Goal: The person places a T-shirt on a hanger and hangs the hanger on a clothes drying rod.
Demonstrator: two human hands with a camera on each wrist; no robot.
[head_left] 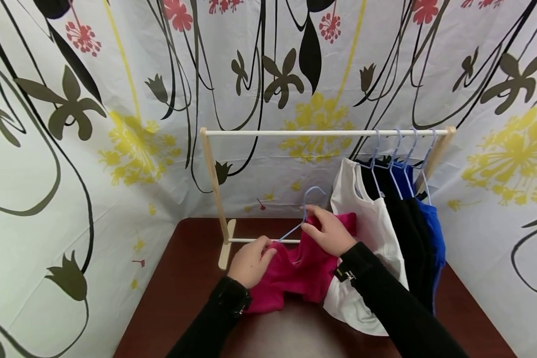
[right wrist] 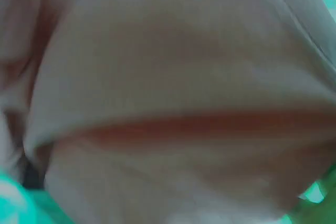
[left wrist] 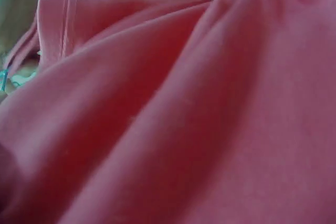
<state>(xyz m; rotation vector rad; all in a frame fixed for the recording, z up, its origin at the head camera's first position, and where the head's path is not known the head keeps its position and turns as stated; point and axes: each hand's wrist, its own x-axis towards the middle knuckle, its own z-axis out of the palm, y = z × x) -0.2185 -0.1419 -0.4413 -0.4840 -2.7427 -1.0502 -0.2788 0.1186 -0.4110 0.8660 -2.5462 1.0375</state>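
Observation:
A bright pink short-sleeved shirt (head_left: 295,271) hangs in front of me on a light blue hanger (head_left: 291,231), whose hook points up. My left hand (head_left: 250,261) pinches the shirt at its left shoulder, by the end of the hanger. On the other side, my right hand (head_left: 328,231) holds the shirt's shoulder fabric close to the hanger's neck. Pink folds (left wrist: 184,103) fill the left wrist view. Pale fabric (right wrist: 173,77) covers most of the right wrist view, and the right fingers are hidden there.
A rack with a white rail (head_left: 286,133) and wooden posts stands on the dark red table (head_left: 170,278). At its right end hang a white sleeveless top (head_left: 371,223), black garments (head_left: 407,233) and a blue one (head_left: 434,228). A flowered curtain (head_left: 232,104) encloses the table.

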